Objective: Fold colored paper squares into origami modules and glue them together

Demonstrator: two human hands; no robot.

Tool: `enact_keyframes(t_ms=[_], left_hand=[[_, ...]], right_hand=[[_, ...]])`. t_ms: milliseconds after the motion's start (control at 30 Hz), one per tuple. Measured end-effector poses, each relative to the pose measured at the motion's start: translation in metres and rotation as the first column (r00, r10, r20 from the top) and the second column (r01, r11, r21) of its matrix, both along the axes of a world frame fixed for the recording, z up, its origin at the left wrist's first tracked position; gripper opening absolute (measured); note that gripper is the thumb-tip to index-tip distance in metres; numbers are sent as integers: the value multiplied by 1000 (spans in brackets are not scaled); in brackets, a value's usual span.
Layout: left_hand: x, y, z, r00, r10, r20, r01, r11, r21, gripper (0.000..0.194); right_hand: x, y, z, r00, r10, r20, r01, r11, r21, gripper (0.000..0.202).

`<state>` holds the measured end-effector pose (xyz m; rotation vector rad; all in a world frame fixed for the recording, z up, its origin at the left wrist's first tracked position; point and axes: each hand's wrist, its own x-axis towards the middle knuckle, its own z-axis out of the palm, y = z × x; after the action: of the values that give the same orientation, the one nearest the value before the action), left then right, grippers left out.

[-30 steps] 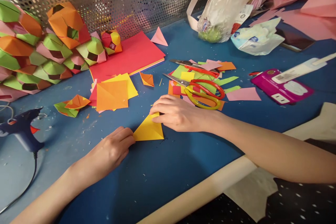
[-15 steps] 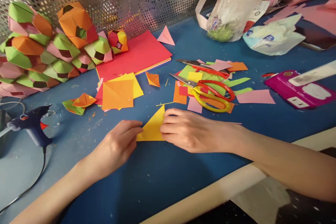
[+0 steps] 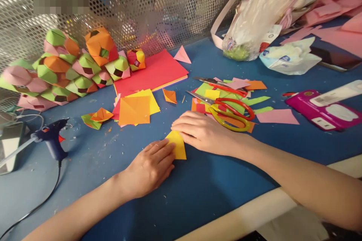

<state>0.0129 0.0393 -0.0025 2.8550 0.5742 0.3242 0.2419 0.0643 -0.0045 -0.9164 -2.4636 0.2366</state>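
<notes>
Yellow paper (image 3: 180, 150): on the blue table (image 3: 209, 203), middle of the frame, a little below centre. Partly under my fingers at the left and at the top.
Left hand (image 3: 154, 163): comes in from lower left, palm down. Fingers together and stretched out over the paper's left part, not clenched. Thumb hidden, so can't tell if I'm pinching.
Right hand (image 3: 199, 131): comes in from the right edge. Fingers lie across the upper end, lightly bent, no fist. Thumb out of sight here too; pinch or just press, can't tell.
Bearing: from my left hand the paper lies up and to the right in the frame; from my right hand, down and to the left.
Long axis: visible part runs from upper left to lower right. Full outline covered, so true axis unsure.
Nearer hand: neither, both touching. My fingertips sit near each other around the upper left of the paper.
Free side: right edge and lower right corner show bare. I'd judge the gap between my two sets of fingertips is the relation that counts.
Scissors (image 3: 219, 100): upper right of the paper, just beyond my right hand.
Orange sheet (image 3: 134, 111): upper left of the paper, apart from both hands.
</notes>
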Motion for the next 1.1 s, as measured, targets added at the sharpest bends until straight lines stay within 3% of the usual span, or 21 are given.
enact_keyframes(t_ms=[100,233,400,533,600,733,833,933,1100], left_hand=[[2,-3,0,1000,24,15,-24,1000,17,22],[4,-5,0,999,47,10,-47,999,18,21],[4,-4,-9,993,96,72,-98,994,37,19],[2,-2,-14,927,323,188,-313,946,-82,23],[1,0,-12,883,396,251,-358,915,-184,28],[0,1,-3,905,311,289,-258,943,-207,13],[0,-1,3,916,279,288,-235,956,-176,25],[0,-5,5,855,419,306,-333,895,-297,31],[3,-9,7,653,695,302,-463,681,-567,38]], right_hand=[[-3,7,-9,991,-43,130,34,997,74,21],[-7,7,-16,987,-70,142,55,993,108,22],[-14,3,-15,999,-52,3,52,998,30,21],[-22,-4,-10,978,-10,-206,-18,991,-133,17],[-27,-10,-7,959,15,-285,-69,981,-181,17],[-31,-21,2,924,9,-382,-96,973,-210,13],[-29,-26,10,906,-110,-410,-20,954,-300,14],[-31,-28,14,877,-212,-432,18,911,-412,10],[-43,-30,5,868,-302,-394,32,826,-562,26]])
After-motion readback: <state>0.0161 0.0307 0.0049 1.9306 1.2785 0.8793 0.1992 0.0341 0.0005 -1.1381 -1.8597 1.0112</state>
